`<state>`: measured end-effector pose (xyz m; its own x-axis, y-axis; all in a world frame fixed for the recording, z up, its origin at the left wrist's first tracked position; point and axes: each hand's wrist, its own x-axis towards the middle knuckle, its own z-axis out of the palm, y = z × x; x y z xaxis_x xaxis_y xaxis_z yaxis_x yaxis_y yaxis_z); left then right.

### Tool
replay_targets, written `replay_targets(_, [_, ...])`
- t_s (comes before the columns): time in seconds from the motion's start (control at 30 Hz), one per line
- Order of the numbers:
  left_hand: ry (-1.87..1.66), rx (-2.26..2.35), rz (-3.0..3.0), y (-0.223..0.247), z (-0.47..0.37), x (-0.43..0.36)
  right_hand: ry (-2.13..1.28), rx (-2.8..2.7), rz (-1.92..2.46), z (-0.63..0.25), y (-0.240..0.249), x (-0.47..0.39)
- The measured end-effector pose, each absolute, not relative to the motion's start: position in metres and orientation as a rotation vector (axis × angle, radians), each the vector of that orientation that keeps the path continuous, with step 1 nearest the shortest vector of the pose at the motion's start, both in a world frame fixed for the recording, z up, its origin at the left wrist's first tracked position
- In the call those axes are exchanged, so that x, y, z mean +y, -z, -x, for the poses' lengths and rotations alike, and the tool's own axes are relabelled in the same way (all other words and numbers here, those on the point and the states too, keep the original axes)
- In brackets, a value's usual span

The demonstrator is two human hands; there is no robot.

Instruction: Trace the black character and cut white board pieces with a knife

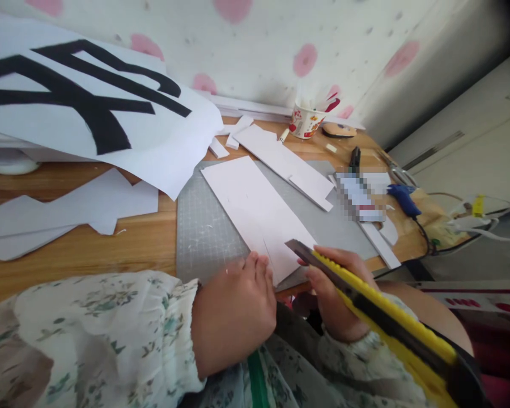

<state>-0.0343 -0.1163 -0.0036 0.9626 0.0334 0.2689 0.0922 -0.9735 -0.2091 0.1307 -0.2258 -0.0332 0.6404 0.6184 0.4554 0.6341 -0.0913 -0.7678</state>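
My right hand (340,294) is closed around a yellow utility knife (378,317) with a black slider. Its bare blade points up and left, over the near end of a white foam board strip (255,204); whether the tip touches it I cannot tell. At that strip's near left edge is my left hand (240,309), fingers together and curled against the board, thumb hidden. Faint short lines mark the strip's surface. Beneath it lies a grey cutting mat (204,226). A second white board piece (284,164), with a notched end, rests just behind.
A large sheet with black lettering (123,102) curls over the table's left side, above white offcuts (68,215). Farther back stand a paper cup (306,120) and a computer mouse (339,130). On the right are a blue glue gun (403,199), scissors (397,170) and cables.
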Motion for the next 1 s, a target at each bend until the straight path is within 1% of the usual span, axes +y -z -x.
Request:
replay_targets(0.17, [0.459, -0.117, 2.941, 0.004, 0.033, -0.117, -0.023, -1.209, 1.751, -0.126, 0.019, -0.173])
replay_targets(0.3, [0.451, -0.193, 2.992, 0.003, 0.032, -0.118, -0.014, -1.299, 1.755, -0.126, 0.019, -0.163])
replay_targets(0.53, [0.081, -0.407, 3.249, -0.001, 0.030, -0.118, -0.025, -1.372, 1.767, -0.128, 0.020, -0.164])
replay_targets(0.63, [-0.007, -0.490, 3.305, -0.004, 0.028, -0.117, -0.037, -1.389, 1.762, -0.128, 0.019, -0.163])
replay_targets(0.8, [0.095, -0.481, 3.293, -0.001, 0.030, -0.118, -0.043, -1.430, 1.755, -0.127, 0.019, -0.164])
replay_targets(1.0, [0.364, -0.246, 3.089, 0.005, 0.033, -0.119, 0.022, -1.548, 1.688, -0.128, 0.022, -0.166])
